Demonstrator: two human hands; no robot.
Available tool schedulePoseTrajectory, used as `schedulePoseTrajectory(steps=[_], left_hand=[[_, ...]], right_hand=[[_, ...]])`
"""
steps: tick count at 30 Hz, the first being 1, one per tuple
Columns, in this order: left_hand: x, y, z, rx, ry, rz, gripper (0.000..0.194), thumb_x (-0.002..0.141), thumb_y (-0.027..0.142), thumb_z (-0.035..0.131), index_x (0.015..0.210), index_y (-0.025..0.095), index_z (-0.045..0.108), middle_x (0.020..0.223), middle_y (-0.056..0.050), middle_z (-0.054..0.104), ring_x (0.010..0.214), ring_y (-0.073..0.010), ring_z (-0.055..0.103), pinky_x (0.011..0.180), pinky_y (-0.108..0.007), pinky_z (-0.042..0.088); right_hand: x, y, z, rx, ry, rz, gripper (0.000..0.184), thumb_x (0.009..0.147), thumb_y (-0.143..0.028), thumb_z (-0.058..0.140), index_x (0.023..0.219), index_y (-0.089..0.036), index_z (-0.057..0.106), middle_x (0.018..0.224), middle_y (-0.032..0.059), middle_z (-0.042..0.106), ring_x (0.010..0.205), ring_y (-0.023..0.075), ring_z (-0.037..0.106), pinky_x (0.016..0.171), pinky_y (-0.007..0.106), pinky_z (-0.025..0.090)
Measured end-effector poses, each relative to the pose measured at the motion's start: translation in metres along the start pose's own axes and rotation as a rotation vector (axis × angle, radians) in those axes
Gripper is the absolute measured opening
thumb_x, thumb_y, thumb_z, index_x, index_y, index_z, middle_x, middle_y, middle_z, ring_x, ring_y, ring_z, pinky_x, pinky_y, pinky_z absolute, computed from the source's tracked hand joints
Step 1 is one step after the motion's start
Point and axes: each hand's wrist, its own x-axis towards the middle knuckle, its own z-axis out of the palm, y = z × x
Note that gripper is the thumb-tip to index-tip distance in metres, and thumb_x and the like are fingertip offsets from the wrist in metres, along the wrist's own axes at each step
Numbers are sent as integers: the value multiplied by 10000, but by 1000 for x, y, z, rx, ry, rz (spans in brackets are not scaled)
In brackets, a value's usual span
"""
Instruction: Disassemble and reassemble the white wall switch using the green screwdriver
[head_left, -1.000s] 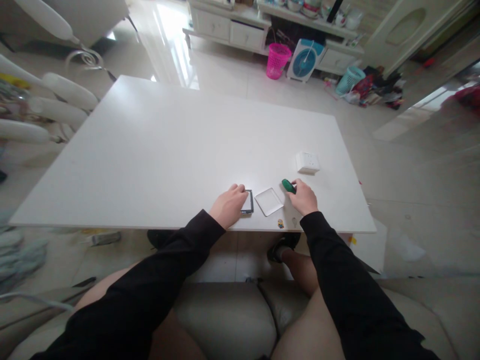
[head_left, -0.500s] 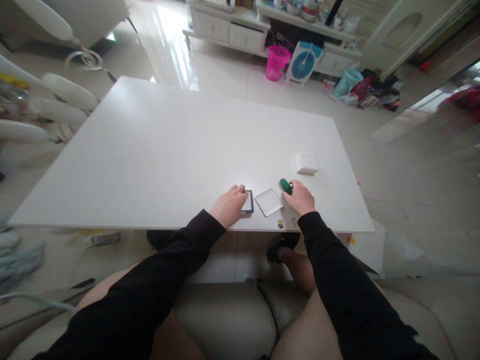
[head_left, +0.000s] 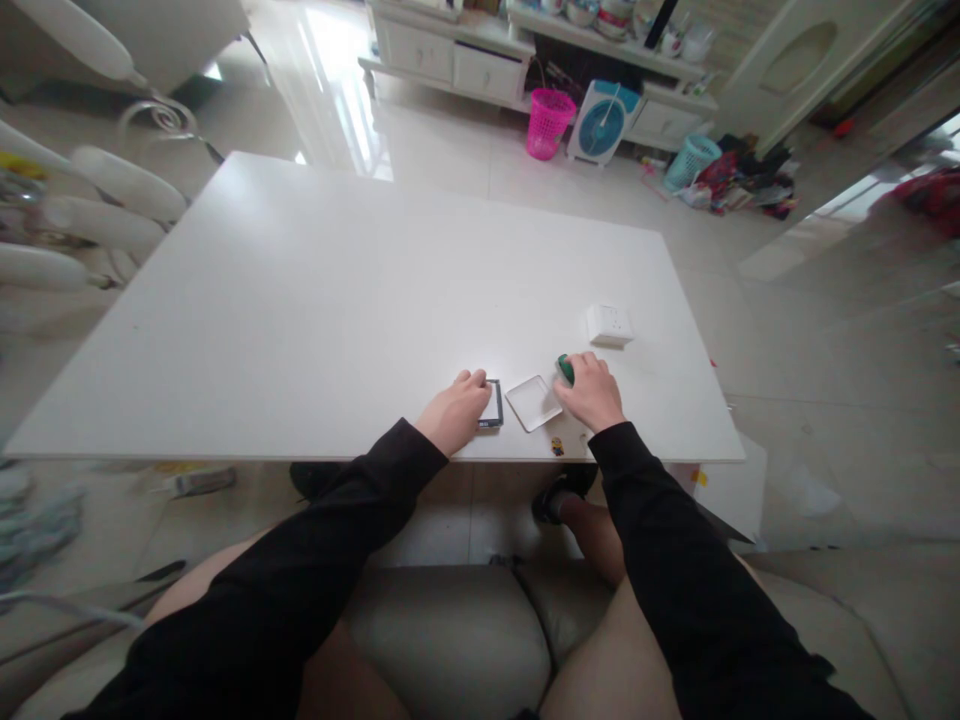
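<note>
Near the table's front edge, my left hand (head_left: 456, 408) has its fingers curled over a small square thing with a dark rim and a pale face (head_left: 491, 405); its left part is hidden under the hand. My right hand (head_left: 592, 388) is closed over a green, rounded object (head_left: 565, 368), of which only the far left end shows. Between the hands lies a shallow, pale square tray or lid (head_left: 533, 404). A tiny yellow and dark figure (head_left: 557, 446) lies in front of that lid, at the table edge.
A white box with socket holes (head_left: 609, 325) stands on the white table (head_left: 337, 300), beyond my right hand. Across the floor are a pink basket (head_left: 550, 125), a blue and white fan (head_left: 602, 122) and a cabinet (head_left: 487, 75). White chairs (head_left: 124, 185) stand at the left.
My right hand has shifted slightly left and farther over the green object, covering more of it. The left hand stays on the dark-rimmed square. The whole view has moved a little.
</note>
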Motion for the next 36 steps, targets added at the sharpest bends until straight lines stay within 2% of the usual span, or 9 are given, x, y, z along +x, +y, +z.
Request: schedulePoseTrajectory(steps=[4, 10, 14, 18, 24, 27, 29, 32, 36], left_hand=[[2, 3, -1, 8, -9, -14, 264, 851, 26, 622, 1099, 115, 614, 1241, -158, 587, 1133, -273, 549, 961, -369, 547], [6, 2, 2, 8, 0, -18, 251, 865, 45, 615, 1102, 127, 616, 1252, -155, 586, 1136, -274, 544, 972, -375, 547], [8, -2, 3, -34, 36, -26, 319, 850, 49, 635, 1158, 128, 606, 1293, -156, 581, 1191, -289, 531, 1015, -396, 535], [10, -8, 1, -94, 41, -24, 291, 830, 76, 668, 1107, 150, 620, 1291, -143, 580, 1201, -293, 535, 1044, -413, 523], [10, -16, -1, -150, 36, 11, 306, 790, 76, 667, 1086, 147, 638, 1251, -156, 578, 1183, -315, 553, 1053, -452, 514], [8, -25, -1, -212, 47, 13, 388, 769, 110, 690, 1153, 151, 652, 1275, -156, 565, 1214, -321, 553, 1066, -451, 514], [7, -31, -2, -253, 66, 0, 530, 741, 140, 716, 1265, 160, 638, 1307, -154, 559, 1238, -328, 554, 1088, -464, 507], [8, -36, -5, -320, 109, -18, 681, 691, 166, 744, 1360, 156, 614, 1302, -155, 581, 1241, -339, 571, 1108, -494, 499], [14, -31, -11, -624, 191, -102, 602, 690, 118, 689, 1289, 145, 646, 1239, -141, 675, 1170, -289, 647, 1031, -449, 548]], right_hand=[[-3, -7, -3, -11, -24, -104, 314, 932, -298, 590, 1212, -176, 659, 1238, 137, 637, 1142, 308, 570, 940, 409, 484], [-12, -16, 1, 78, -346, -465, 263, 823, -78, 639, 1060, -170, 705, 1150, 81, 637, 1134, 220, 594, 969, 289, 460], [-19, -22, 6, -6, -435, -455, 189, 875, -55, 594, 932, -173, 732, 1108, 101, 623, 1099, 230, 615, 861, 280, 462], [-19, -26, 6, -44, -408, -475, 195, 935, -84, 561, 909, -173, 733, 1085, 116, 639, 1060, 238, 629, 836, 292, 462], [-14, -22, 4, 33, -305, -582, 147, 970, -117, 553, 981, -157, 694, 1114, 129, 674, 1129, 257, 601, 955, 336, 461], [-11, -19, 1, 164, -237, -526, 108, 971, -132, 559, 987, -160, 661, 1039, 120, 697, 1039, 250, 618, 921, 351, 467], [-9, -19, -4, 313, -119, -431, 111, 983, -148, 534, 970, -178, 640, 970, 99, 699, 935, 233, 627, 852, 348, 471], [-4, -22, -11, 714, 79, -263, 93, 1005, -255, 545, 954, -205, 605, 891, 61, 694, 807, 199, 639, 764, 332, 488], [2, -31, -15, 1305, 79, -40, 315, 880, -487, 733, 956, -215, 594, 805, 23, 691, 630, 150, 613, 583, 276, 475]])
